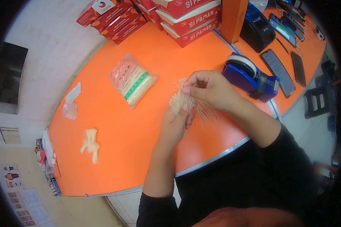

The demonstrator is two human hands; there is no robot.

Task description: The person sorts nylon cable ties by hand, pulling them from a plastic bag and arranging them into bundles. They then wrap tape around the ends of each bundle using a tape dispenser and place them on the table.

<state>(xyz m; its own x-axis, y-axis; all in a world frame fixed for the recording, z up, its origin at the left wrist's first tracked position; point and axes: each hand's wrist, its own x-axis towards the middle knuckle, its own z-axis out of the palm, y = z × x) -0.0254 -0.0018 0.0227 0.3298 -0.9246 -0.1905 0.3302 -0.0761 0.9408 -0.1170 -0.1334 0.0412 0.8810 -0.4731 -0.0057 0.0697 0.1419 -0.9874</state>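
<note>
Pale strand bundle [176,101], held up over the orange table [140,159], between the packet [133,81] and the blue tape dispenser [250,77]. Left hand [177,120] clasps its middle, thumb across; right hand [210,89] pinches strands near the top. Likely light, limp, a bit springy, prone to splaying or tangling; best gripped at the gathered middle. Long axis slants: bunched ends upper left, fanned ends lower right, toward the table's near edge.
</note>
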